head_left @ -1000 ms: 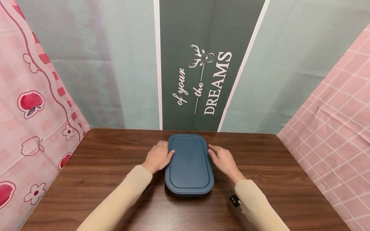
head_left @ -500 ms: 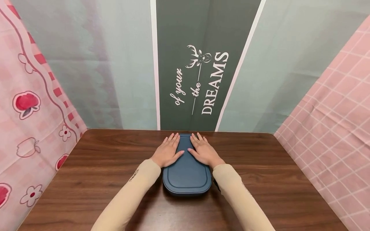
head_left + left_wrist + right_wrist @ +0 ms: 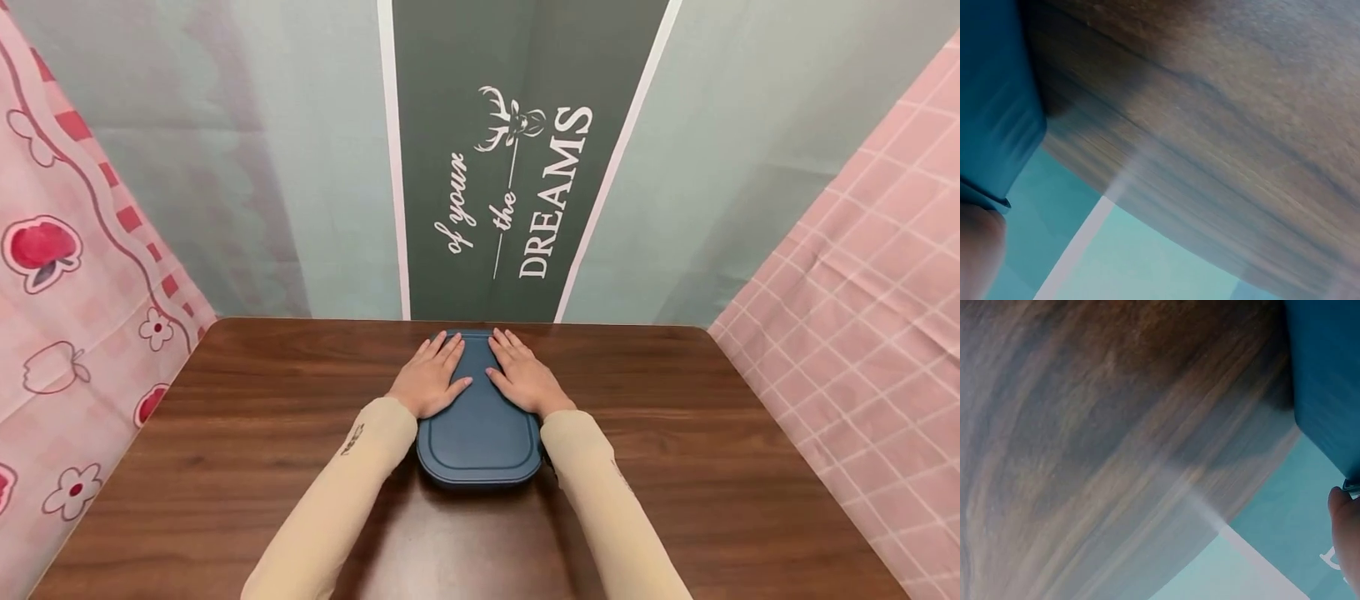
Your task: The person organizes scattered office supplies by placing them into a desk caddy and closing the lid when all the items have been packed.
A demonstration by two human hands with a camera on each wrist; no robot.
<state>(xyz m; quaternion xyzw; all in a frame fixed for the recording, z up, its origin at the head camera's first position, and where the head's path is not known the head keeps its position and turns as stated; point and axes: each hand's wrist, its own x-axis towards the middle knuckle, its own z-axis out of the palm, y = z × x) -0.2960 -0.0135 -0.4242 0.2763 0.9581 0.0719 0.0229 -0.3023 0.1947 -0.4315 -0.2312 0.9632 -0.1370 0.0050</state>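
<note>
A blue lidded box (image 3: pixel 480 437) with rounded corners lies lengthwise on the table, its long sides running away from me. My left hand (image 3: pixel 431 375) rests flat on the left side of its lid, fingers straight toward the far end and thumb pointing inward. Opposite it, my right hand (image 3: pixel 527 377) lies on the right side of the lid in the same way, with a strip of lid showing between the thumbs. In the left wrist view the box's ribbed side wall (image 3: pixel 997 94) stands beside a fingertip at the lid's edge. The right wrist view shows the other side wall (image 3: pixel 1329 375).
The brown wood-grain table (image 3: pixel 697 467) extends to both sides of the box. Behind its far edge hangs a green and grey cloth (image 3: pixel 337 167) with white lettering. Pink patterned cloth (image 3: pixel 67 333) hangs at the left, pink checked cloth (image 3: pixel 885 333) at the right.
Both hands have moved from the box's sides up onto its lid, with fingers straightened. Over the last half second they stay on the lid while the head view shifts slightly.
</note>
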